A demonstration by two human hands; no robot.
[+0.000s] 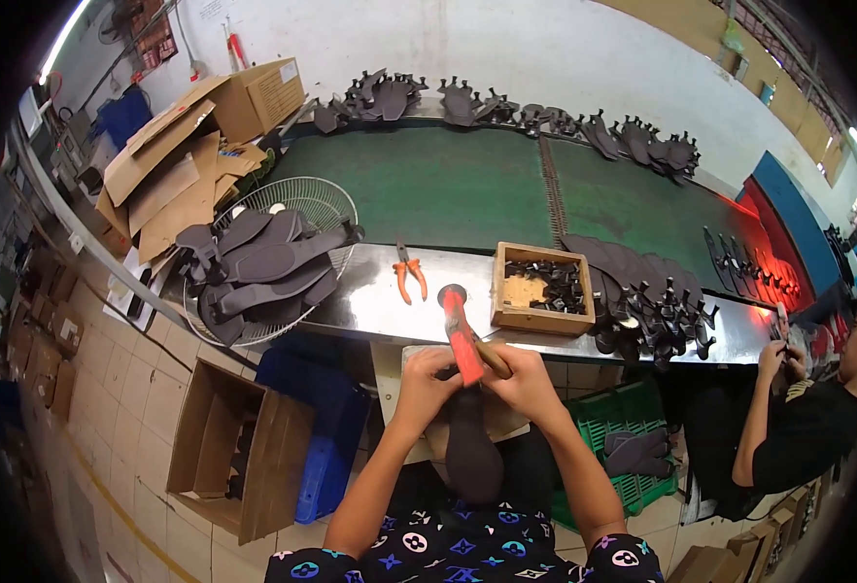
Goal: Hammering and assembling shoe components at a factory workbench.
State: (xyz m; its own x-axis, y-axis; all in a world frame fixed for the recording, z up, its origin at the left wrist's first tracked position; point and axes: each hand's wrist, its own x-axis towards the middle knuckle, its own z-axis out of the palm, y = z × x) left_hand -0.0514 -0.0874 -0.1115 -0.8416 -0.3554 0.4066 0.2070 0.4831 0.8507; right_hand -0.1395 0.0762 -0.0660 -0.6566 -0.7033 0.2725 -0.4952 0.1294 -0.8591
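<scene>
My right hand [520,377] is closed round the handle of a red-headed hammer [460,335], which covers part of the work. A long dark insole [474,457] lies lengthwise in front of my body, its broad end toward me. At its far end, my left hand [427,384] grips it with the fingers bent; what lies between the fingertips is hidden by the hammer. Beyond my hands, orange-handled pliers [410,275] lie on the metal ledge [370,282]. To their right stands a wooden box [543,321] of small black parts [555,284].
A wire basket [336,199] of dark insoles is at left, near cardboard boxes [271,92]. Heeled pieces [647,301] lie right; more line the back of the green conveyor belt [419,185]. Green [608,408] and blue [326,476] crates stand low. A co-worker [798,437] sits right.
</scene>
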